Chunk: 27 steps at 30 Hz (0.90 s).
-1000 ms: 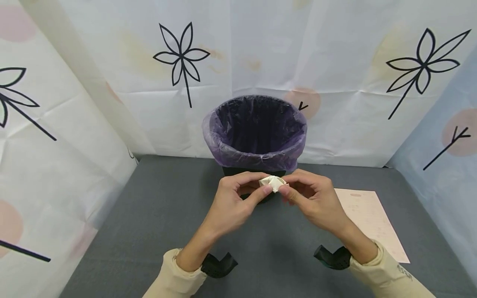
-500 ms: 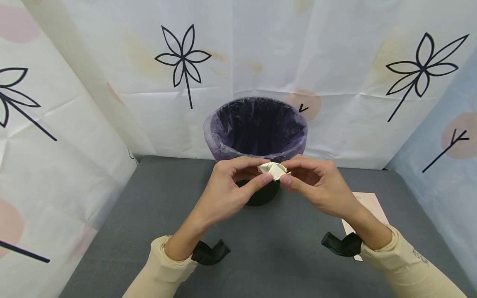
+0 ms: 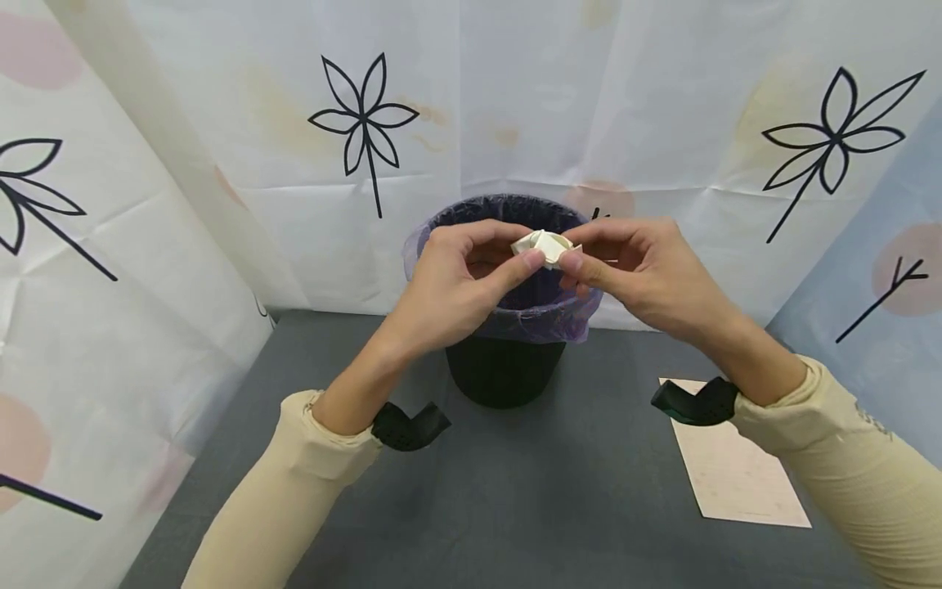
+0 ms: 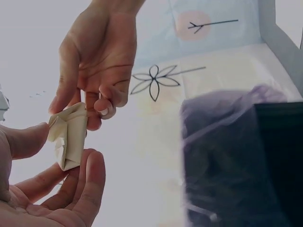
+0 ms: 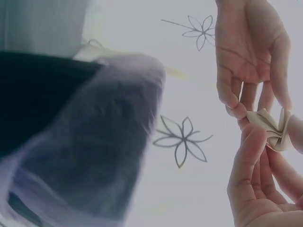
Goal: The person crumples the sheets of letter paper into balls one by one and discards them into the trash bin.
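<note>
A small piece of folded cream paper (image 3: 546, 245) is held up between both hands, in front of the mouth of the bin in the head view. My left hand (image 3: 456, 282) pinches its left end between thumb and fingers. At its right end, the thumb and fingers of my right hand (image 3: 655, 274) pinch it too. The left wrist view shows the folded paper (image 4: 71, 135) with creased layers and a pocket-like opening. In the right wrist view, pointed folds stand up from the paper (image 5: 272, 127). Behind and below the hands stands a black bin (image 3: 504, 372) lined with a purple bag (image 3: 545, 321).
A pale pink sheet (image 3: 743, 478) lies on the dark grey tabletop (image 3: 515, 491) at the right, partly under the right forearm. White curtains (image 3: 243, 82) with flower drawings enclose the back and sides. A black wrist mount (image 3: 408, 427) sits on each forearm.
Both hands have risen together with the folded paper, from in front of the bin's lower body to the level of its mouth. More of the pink sheet and the bin's base now shows.
</note>
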{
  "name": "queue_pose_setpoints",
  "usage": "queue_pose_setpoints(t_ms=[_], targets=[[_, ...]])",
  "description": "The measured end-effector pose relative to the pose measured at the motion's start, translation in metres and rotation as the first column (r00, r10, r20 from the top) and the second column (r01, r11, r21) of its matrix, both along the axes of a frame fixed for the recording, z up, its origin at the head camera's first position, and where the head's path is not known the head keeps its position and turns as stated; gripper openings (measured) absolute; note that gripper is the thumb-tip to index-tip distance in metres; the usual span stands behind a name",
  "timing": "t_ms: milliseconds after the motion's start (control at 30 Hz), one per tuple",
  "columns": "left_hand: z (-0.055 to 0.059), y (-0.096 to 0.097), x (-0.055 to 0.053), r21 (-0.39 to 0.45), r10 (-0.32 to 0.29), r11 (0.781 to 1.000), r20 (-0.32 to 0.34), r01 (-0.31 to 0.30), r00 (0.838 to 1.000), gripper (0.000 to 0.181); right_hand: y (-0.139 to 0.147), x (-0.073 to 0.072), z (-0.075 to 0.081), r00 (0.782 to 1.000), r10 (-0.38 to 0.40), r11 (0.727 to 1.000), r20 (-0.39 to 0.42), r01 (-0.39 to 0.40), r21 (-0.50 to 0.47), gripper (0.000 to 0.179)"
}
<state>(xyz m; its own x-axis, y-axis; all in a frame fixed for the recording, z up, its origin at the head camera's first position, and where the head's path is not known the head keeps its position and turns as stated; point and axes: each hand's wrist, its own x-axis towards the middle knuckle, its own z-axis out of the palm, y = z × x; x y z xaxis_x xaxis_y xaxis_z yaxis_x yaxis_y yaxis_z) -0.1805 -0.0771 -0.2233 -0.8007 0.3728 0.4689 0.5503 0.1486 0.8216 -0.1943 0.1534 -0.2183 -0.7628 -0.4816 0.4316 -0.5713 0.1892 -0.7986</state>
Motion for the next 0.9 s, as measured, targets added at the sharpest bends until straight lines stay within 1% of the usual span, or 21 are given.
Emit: queue_pose_setpoints(t_ms=[67,133,200,300,433,567,667,733,833,900], targets=[[0.009,0.0,-0.009,-0.011,0.008,1.0,0.01,-0.008,1.0,0.024,-0.001,-0.009,0.008,1.0,0.005,1.0,0.007,-0.005,-0.002,0.015],[0.017,0.0,-0.019,-0.021,0.017,1.0,0.029,-0.016,0.999,0.025,-0.003,-0.018,0.016,0.999,0.024,0.999,0.03,-0.023,-0.032,0.015],[0.025,0.0,-0.028,-0.013,0.015,1.0,0.047,-0.015,0.999,0.025,-0.004,-0.027,0.023,0.997,0.045,0.997,0.06,-0.041,-0.064,0.014],[0.035,0.0,-0.043,0.001,0.002,1.0,0.064,-0.002,0.998,0.026,-0.005,-0.04,0.033,0.996,0.027,0.998,0.084,-0.022,-0.061,0.014],[0.047,0.0,-0.061,0.024,-0.006,1.0,0.102,0.003,0.995,0.027,-0.008,-0.055,0.045,0.996,-0.023,0.999,0.089,0.025,-0.019,0.016],[0.059,-0.001,-0.077,0.048,0.014,0.999,0.152,-0.022,0.988,0.029,-0.012,-0.071,0.057,0.991,-0.008,0.998,0.137,0.016,-0.058,0.018],[0.066,-0.002,-0.089,0.072,0.031,0.996,0.193,-0.045,0.981,0.03,-0.016,-0.083,0.064,0.984,0.003,0.996,0.177,0.013,-0.087,0.018],[0.069,-0.003,-0.096,0.082,0.043,0.995,0.225,-0.063,0.973,0.03,-0.018,-0.09,0.067,0.978,0.002,0.996,0.208,0.016,-0.087,0.02],[0.071,-0.004,-0.106,0.086,0.059,0.993,0.266,-0.084,0.962,0.03,-0.02,-0.101,0.069,0.969,-0.009,0.998,0.248,0.025,-0.061,0.024],[0.071,-0.004,-0.113,0.067,0.072,0.993,0.277,-0.094,0.958,0.029,-0.021,-0.107,0.068,0.964,-0.019,0.999,0.265,0.029,-0.036,0.027]])
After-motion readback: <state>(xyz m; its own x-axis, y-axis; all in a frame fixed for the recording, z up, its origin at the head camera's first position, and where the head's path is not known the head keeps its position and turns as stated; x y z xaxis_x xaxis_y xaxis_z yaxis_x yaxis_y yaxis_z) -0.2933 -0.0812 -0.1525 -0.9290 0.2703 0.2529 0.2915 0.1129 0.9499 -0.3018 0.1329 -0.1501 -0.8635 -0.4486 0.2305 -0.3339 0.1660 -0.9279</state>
